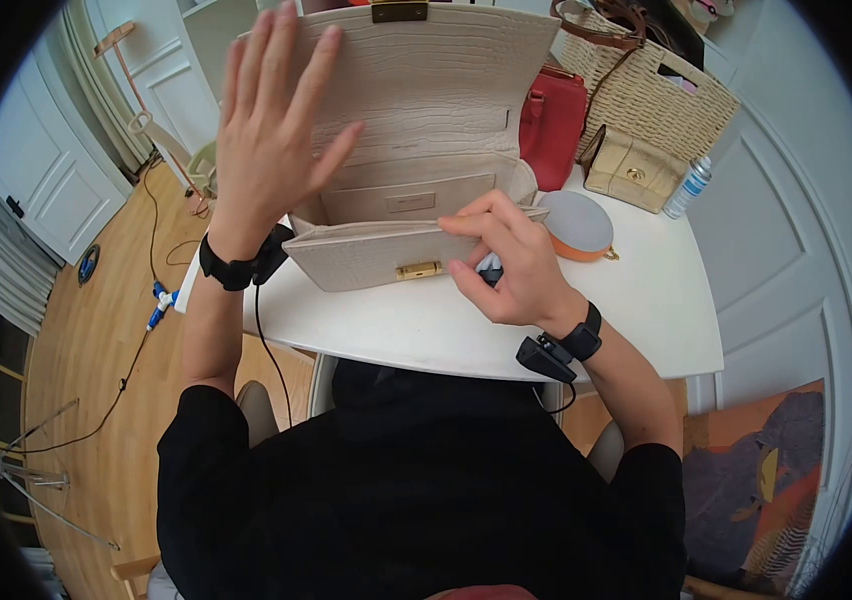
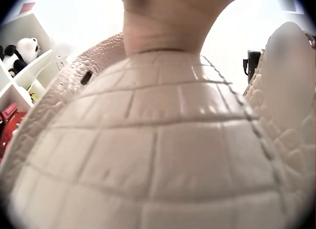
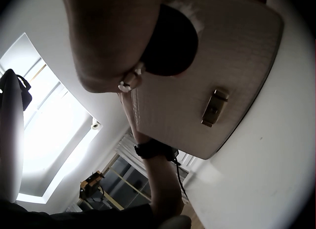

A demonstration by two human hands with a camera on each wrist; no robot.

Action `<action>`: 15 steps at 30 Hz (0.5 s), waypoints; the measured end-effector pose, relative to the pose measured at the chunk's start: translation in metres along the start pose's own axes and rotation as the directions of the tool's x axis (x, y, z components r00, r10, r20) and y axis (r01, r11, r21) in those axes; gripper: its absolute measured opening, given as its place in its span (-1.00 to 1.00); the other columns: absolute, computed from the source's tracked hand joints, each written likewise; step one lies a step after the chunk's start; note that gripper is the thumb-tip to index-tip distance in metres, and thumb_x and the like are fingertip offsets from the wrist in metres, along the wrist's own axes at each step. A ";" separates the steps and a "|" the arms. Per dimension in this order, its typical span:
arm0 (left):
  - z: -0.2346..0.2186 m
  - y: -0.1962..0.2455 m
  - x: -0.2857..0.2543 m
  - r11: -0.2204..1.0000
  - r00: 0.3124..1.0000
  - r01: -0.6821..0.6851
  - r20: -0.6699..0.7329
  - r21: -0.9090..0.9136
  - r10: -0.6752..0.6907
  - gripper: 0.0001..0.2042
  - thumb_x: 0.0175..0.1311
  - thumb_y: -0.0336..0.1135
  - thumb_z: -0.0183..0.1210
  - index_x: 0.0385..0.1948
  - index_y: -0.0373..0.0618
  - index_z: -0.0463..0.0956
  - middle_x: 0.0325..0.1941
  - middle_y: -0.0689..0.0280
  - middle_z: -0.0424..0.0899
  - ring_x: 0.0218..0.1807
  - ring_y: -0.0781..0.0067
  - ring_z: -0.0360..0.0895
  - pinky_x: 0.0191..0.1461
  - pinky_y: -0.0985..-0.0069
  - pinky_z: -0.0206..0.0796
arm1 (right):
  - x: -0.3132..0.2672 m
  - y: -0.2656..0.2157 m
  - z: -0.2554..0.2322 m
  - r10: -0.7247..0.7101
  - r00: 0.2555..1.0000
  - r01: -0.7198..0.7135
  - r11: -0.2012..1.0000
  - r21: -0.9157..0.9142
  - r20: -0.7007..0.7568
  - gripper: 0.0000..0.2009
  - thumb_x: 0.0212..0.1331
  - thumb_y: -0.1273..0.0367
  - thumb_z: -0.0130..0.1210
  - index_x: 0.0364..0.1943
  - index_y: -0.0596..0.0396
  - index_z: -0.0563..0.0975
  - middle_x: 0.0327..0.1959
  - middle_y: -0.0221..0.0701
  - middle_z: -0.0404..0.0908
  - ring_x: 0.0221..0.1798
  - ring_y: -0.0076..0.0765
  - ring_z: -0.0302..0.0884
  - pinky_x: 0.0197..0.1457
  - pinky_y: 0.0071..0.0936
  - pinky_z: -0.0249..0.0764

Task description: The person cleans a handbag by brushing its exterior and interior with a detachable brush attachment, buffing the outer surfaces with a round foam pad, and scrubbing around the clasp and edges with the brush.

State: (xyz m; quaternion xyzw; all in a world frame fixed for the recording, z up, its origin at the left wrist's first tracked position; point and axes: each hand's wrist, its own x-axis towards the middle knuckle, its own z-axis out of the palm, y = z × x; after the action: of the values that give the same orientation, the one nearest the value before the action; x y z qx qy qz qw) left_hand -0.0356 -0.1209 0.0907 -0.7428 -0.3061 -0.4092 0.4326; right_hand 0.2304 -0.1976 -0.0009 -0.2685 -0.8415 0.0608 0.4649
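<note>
Head: from where I stand, the beige handbag is upright on the white table, flap raised, its clasp plate at the top edge of view. Left hand is flat with fingers spread, gripping nothing, hiding part of the flap's side. Right hand has bent fingers at the front wall, pinching a small dark object; most of that is covered. Red bag is partly blocked by the flap.

Left wrist: beige leather fills most of it; fingers out of sight, so grip can't be told here. Pale blur at right, unclear.

Right wrist: dim. Dark round face of the object shows with whitish fringe against the bag; hand cut off at top, fingertips hard to make out.
</note>
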 end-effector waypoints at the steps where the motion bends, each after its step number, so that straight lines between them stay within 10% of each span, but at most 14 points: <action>1: 0.000 0.001 0.004 0.997 0.999 -0.031 0.018 -0.076 0.032 -0.18 0.20 -0.02 0.38 0.54 0.06 0.27 0.67 0.04 0.12 0.67 -0.06 0.03 0.64 0.06 0.05 | 0.000 0.000 0.000 0.000 1.000 0.000 1.000 -0.004 -0.005 -0.64 0.12 0.47 0.27 0.06 0.09 0.61 -0.10 -0.35 0.54 -0.45 -0.48 0.71 -0.40 -0.54 0.56; 9: 0.023 -0.022 0.009 0.991 0.962 -0.077 0.252 -0.109 0.103 -0.09 0.02 0.18 0.46 0.51 0.30 0.32 0.67 0.00 0.08 0.65 -0.16 0.06 0.60 0.03 0.14 | 0.001 0.004 -0.004 0.028 1.000 -0.027 0.991 0.131 -0.006 -0.66 0.08 0.51 0.26 0.01 0.16 0.64 -0.14 -0.34 0.54 -0.42 -0.44 0.72 -0.37 -0.57 0.57; 15: 0.049 -0.040 -0.003 0.988 0.796 0.041 0.602 -0.146 0.056 -0.07 0.11 0.43 0.31 0.53 0.27 0.28 0.63 -0.18 0.09 0.62 -0.24 0.11 0.61 0.01 0.11 | 0.002 0.004 -0.005 0.045 0.999 -0.042 0.990 0.133 -0.015 -0.67 0.08 0.52 0.26 -0.01 0.17 0.65 -0.15 -0.34 0.54 -0.41 -0.44 0.74 -0.36 -0.59 0.56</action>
State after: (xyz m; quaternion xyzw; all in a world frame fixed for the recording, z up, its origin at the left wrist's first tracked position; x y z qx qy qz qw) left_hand -0.0521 -0.0598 0.0897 -0.8664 -0.3931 -0.1711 0.2560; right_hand 0.2357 -0.1936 0.0019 -0.2559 -0.8254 0.1242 0.4876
